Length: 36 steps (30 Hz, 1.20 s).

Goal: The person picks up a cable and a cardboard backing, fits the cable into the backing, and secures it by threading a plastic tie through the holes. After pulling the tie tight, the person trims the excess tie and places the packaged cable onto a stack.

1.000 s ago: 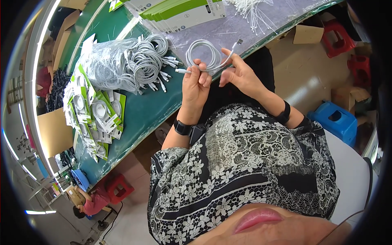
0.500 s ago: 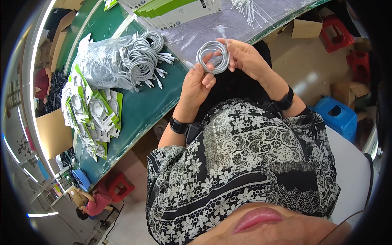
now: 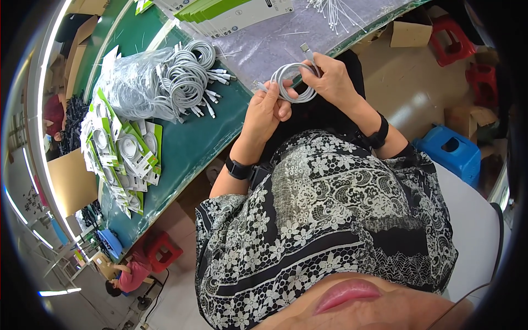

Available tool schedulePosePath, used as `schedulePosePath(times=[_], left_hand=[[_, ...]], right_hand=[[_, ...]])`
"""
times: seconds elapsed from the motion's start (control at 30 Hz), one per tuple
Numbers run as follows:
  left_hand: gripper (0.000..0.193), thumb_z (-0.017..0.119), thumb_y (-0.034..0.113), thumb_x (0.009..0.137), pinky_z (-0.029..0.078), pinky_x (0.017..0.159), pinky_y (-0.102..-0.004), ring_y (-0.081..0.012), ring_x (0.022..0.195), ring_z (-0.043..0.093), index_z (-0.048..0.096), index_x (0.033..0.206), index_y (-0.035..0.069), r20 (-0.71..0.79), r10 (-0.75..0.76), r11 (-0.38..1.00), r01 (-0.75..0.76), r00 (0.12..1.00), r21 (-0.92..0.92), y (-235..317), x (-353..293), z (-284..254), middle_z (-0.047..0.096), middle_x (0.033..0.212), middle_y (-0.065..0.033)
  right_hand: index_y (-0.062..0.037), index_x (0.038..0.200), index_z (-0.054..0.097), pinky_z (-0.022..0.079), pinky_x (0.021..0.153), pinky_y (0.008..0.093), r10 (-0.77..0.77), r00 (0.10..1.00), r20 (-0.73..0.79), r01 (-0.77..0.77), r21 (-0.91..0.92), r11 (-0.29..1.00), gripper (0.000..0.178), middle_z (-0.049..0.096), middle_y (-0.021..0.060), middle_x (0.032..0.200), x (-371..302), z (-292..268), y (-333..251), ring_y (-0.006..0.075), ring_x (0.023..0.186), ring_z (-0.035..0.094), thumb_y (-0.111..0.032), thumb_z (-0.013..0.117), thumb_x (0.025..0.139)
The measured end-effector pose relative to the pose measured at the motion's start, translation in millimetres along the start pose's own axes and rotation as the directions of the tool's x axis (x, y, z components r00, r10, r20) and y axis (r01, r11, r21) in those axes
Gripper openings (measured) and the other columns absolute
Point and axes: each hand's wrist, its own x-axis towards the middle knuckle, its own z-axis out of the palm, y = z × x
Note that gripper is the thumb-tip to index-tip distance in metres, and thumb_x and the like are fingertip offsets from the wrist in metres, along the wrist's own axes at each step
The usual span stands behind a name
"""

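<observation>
A coiled light-grey cable [image 3: 300,98] is between my two hands, just off the table's near edge. My left hand [image 3: 268,110] is closed on the left side of the coil, and one plug pokes out beside its thumb. On the coil's right side, my right hand [image 3: 331,80] pinches the cable, with the other plug sticking up above its fingers. To the left lies a clear plastic bag [image 3: 132,82], from which a heap of similar grey coiled cables [image 3: 187,82] spills, their white plugs pointing toward me.
Green-and-white blister packs [image 3: 129,146] are piled at the table's left. A row of green-and-white cards [image 3: 231,16] stands at the back, near loose white ties [image 3: 333,14]. A blue stool [image 3: 451,154] and red stools [image 3: 451,44] are on the right. A person [image 3: 132,275] sits at lower left.
The coil has moved slightly right and down, tilting flatter. My right hand has turned so its back shows more, and the upper plug has come nearer its fingers.
</observation>
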Motion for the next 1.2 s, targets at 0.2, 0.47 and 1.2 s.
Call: schedulePosePath(times=[0.2,0.47,1.2], left_hand=[[0.031,0.039,0.027,0.101,0.037,0.049,-0.0228,-0.0074,0.054,0.042,0.052,0.109,0.0,-0.017,-0.025,1.0,0.025,1.0,-0.005,-2.6,1.8,1.6,0.058,0.083,-0.0048],[0.031,0.041,0.028,0.101,0.032,0.045,-0.0226,-0.0067,0.048,0.036,0.055,0.099,0.001,-0.029,-0.17,0.971,0.172,0.985,0.165,9.8,8.6,-3.0,0.05,0.07,-0.0015],[0.039,0.077,0.026,0.068,0.031,0.09,-0.0408,-0.0237,0.097,0.052,0.061,0.098,0.008,0.528,0.632,-0.685,0.09,0.567,0.723,167.3,122.9,-28.2,0.058,0.097,-0.0068]], right_hand=[[0.0019,0.089,0.06,0.035,0.045,0.0268,0.072,0.997,0.028,-0.072,0.001,0.997,0.02,0.053,0.0036,0.066,-0.4,1.5,4.7,0.008,0.05,0.04,-0.018,0.065,0.085],[-0.0032,0.099,0.058,0.033,0.045,0.0195,0.295,0.708,0.641,-0.592,0.311,0.744,0.024,0.054,-0.0013,0.074,10.6,-21.6,1.1,0.0039,0.051,0.04,-0.026,0.06,0.091],[-0.005,0.103,0.058,0.05,0.064,0.0243,0.299,0.861,0.411,-0.469,0.87,0.154,0.018,0.059,-0.0007,0.084,19.0,-13.1,19.4,0.0092,0.066,0.057,-0.018,0.06,0.092]])
